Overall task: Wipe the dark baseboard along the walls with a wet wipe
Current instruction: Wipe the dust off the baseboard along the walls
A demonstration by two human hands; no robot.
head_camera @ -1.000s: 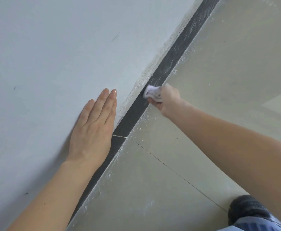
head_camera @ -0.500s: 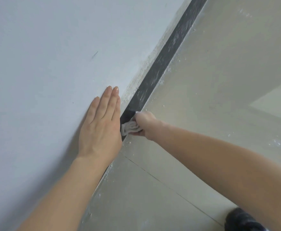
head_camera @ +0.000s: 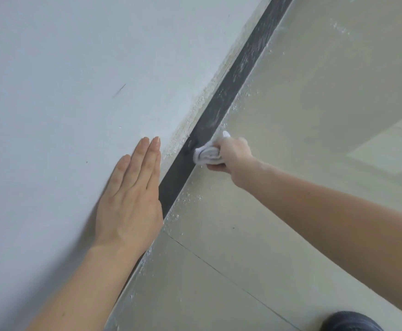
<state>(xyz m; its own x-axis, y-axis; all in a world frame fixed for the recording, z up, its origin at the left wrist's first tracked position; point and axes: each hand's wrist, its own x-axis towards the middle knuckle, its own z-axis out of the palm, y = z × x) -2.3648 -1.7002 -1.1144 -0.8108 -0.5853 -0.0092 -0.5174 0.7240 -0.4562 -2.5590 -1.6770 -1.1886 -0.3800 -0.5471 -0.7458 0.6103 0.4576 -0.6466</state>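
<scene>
Dark baseboard (head_camera: 221,108) runs diagonally from lower left to upper right; right hand (head_camera: 233,151) grips the bunched wet wipe (head_camera: 206,155) against it, left hand (head_camera: 128,197) flat on wall (head_camera: 76,68).

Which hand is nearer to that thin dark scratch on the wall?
Left. The left hand lies flat on the wall, fingertips below and right of the thin dark scratch. The right hand is farther, across the baseboard, pressing the wet wipe against it.
</scene>
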